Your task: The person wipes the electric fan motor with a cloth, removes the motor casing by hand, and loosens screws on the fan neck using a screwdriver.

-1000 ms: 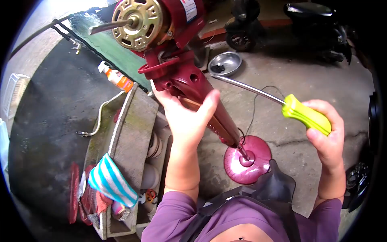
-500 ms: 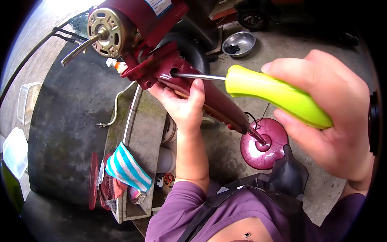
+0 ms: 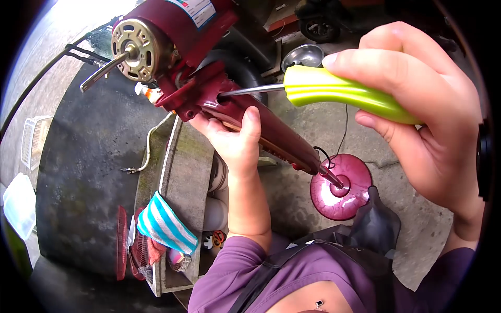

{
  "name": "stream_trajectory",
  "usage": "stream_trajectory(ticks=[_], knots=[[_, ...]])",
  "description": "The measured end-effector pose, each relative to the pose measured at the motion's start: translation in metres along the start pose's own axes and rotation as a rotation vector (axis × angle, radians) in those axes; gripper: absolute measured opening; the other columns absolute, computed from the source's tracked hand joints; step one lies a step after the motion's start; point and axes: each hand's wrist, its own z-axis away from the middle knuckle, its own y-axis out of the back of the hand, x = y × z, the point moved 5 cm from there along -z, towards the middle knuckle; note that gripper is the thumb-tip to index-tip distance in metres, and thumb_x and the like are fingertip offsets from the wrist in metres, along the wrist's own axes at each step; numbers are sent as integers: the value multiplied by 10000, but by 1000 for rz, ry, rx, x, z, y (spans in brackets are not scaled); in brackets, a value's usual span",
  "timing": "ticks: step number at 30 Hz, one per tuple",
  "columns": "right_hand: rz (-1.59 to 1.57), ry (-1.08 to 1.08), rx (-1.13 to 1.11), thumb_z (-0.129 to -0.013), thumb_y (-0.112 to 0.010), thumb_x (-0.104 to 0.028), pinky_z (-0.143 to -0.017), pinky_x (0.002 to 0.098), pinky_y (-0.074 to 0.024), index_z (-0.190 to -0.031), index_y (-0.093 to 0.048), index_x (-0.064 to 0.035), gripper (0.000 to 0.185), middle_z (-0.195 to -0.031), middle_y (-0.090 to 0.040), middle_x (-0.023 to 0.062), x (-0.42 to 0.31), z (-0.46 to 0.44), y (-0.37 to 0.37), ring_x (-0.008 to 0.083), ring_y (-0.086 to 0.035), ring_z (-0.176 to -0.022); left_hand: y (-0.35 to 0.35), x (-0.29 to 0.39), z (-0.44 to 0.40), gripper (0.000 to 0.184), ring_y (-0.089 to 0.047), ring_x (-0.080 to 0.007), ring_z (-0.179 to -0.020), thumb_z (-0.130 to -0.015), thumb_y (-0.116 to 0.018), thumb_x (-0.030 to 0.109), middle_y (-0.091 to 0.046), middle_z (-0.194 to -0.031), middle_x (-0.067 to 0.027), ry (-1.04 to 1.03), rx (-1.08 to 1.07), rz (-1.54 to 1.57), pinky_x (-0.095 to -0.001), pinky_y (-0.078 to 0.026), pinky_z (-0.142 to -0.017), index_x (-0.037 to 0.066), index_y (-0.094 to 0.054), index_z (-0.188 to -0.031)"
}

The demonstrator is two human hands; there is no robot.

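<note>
A dark red stand fan (image 3: 282, 130) leans across the view, its bare motor face and shaft (image 3: 134, 49) exposed at upper left and its round base (image 3: 342, 201) on the floor. My left hand (image 3: 235, 141) wraps round the upper column from below, thumb up. In my right hand (image 3: 422, 94) is a screwdriver (image 3: 344, 94) with a lime-green handle. Its metal shank reaches into a round hole in the column, just above my left thumb. The tip is hidden inside the hole.
A concrete ledge (image 3: 182, 156) at left carries a striped cloth (image 3: 167, 221) and red mesh baskets (image 3: 138, 248). A metal bowl (image 3: 302, 57) lies on the floor near a wheel (image 3: 319, 28). A pale hose (image 3: 148, 148) hangs over the dark surface.
The screwdriver's handle has risen and turned, so the shank now slants up toward the right, its end still in the hole. My left hand keeps its hold.
</note>
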Motion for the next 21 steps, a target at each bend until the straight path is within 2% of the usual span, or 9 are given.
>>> stream_trajectory(ticks=[3, 7, 9, 10, 12, 13, 16, 19, 21], knots=[[134, 103, -17, -680, -737, 59, -653, 303, -478, -1087, -708, -7, 413, -967, -584, 113, -3, 4, -4, 231, -599, -804, 1, 1, 1, 935, -543, -213, -1201, -844, -770, 100, -495, -1371, -104, -18, 19, 6, -374, -425, -1056, 97, -159, -1552], [432, 480, -200, -663, -806, -79, -535, 349, -450, -1008, -735, -10, 359, -971, -576, 146, -25, 18, -11, 270, -547, -685, 0, -1, 3, 958, -538, -210, -1173, -822, -783, 115, -496, -1339, -105, 36, 53, 12, -368, -435, -1036, 92, -155, -1545], [319, 491, -107, -723, -781, -149, -607, 350, -454, -1012, -714, -5, 329, -1042, -557, 170, -21, 18, -8, 265, -542, -747, 1, -3, 3, 986, -528, -205, -1153, -798, -798, 124, -489, -1317, -105, 81, 69, -4, -362, -442, -1018, 90, -150, -1539], [267, 455, -66, -745, -756, -200, -663, 335, -454, -1085, -657, -11, 401, -1065, -544, 151, -19, 17, -4, 234, -543, -800, 2, -3, 3, 1000, -523, -203, -1143, -786, -806, 128, -485, -1306, -105, 104, 76, -12, -359, -446, -1009, 89, -147, -1537], [-178, -36, 28, -789, -706, -302, -776, 304, -453, -1231, -544, -23, 547, -1110, -520, 114, 4, 17, -2, 170, -545, -908, -1, -1, -1, 968, -517, -203, -1131, -762, -786, 95, -483, -1289, -106, 52, 55, 19, -357, -450, -1001, 81, -175, -1514], [-499, -372, 64, -810, -681, -353, -832, 289, -452, -1304, -488, -29, 621, -1133, -508, 95, 19, 19, -4, 138, -546, -961, -2, 0, -1, 949, -538, -211, -1151, -802, -788, 135, -501, -1310, -106, 8, 30, -23, -365, -438, -1023, 85, -179, -1527], [-627, -654, 139, -824, -701, -442, -780, 248, -459, -1264, -507, -33, 631, -1077, -546, 65, 20, 8, -4, 112, -586, -901, 2, 0, 0, 942, -532, -213, -1196, -826, -814, 187, -501, -1344, -95, -11, 2, -74, -376, -413, -1054, 95, -198, -1532], [-849, -784, -246, -822, -707, -558, -707, 236, -477, -1238, -529, -37, 690, -969, -597, 40, 16, -2, -5, 98, -614, -805, 3, -1, -1, 919, -516, -204, -1200, -821, -819, 188, -488, -1344, -88, -11, 34, -39, -375, -413, -1051, 105, -222, -1515], [-731, -892, -349, -883, -613, -616, -499, 197, -399, -1126, -554, -42, 626, -718, -560, 23, 8, -5, 1, 63, -510, -532, 4, 0, 0, 918, -507, -196, -1192, -806, -830, 178, -486, -1322, -82, 37, 55, -21, -373, -411, -1053, 113, -234, -1501]])
